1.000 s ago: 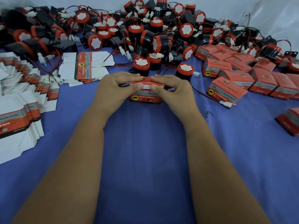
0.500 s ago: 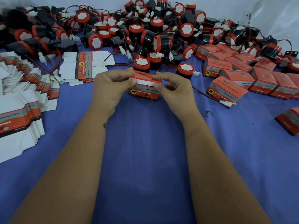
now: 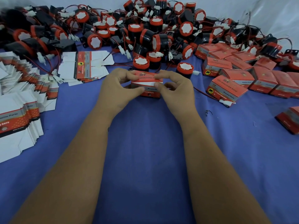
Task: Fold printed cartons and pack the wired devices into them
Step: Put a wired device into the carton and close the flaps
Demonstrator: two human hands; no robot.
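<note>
A small red printed carton (image 3: 149,91) sits between my hands on the blue cloth, its top flap partly raised with a white strip showing under it. My left hand (image 3: 119,89) pinches the carton's left end, thumb in front and fingers on top. My right hand (image 3: 176,89) pinches its right end in the same way. What is inside the carton is hidden. A big pile of black and red wired devices (image 3: 145,34) lies just behind.
Flat unfolded cartons lie in a stack (image 3: 85,67) behind my left hand and in a long fanned row (image 3: 19,97) at the left. Several packed red cartons (image 3: 229,88) crowd the right side, one near the right edge (image 3: 289,118). Blue cloth (image 3: 148,159) covers the surface.
The carton was lifted and tilted between my hands, and its top flap now stands partly raised. Both hands keep their hold on its ends.
</note>
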